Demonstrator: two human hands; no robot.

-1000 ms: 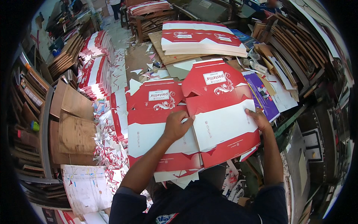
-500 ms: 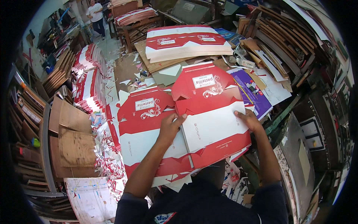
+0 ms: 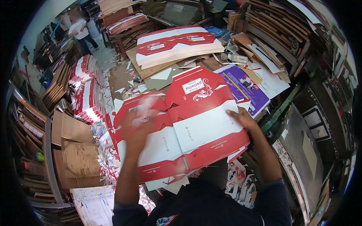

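Pinching the right edge of the red-and-white cardboard [image 3: 207, 126] before us, near the purple sheet [image 3: 249, 92], the grip of our right hand [image 3: 243, 118] probably steadies it; our left hand [image 3: 138, 122] blurs over the neighbouring cardboard [image 3: 157, 146], so we cannot tell its grip

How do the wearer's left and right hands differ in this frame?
The left hand is blurred; the right hand is fairly sharp. The left hand is over the left carton blank, while the right hand holds the right carton blank by its outer edge. Both are bare.
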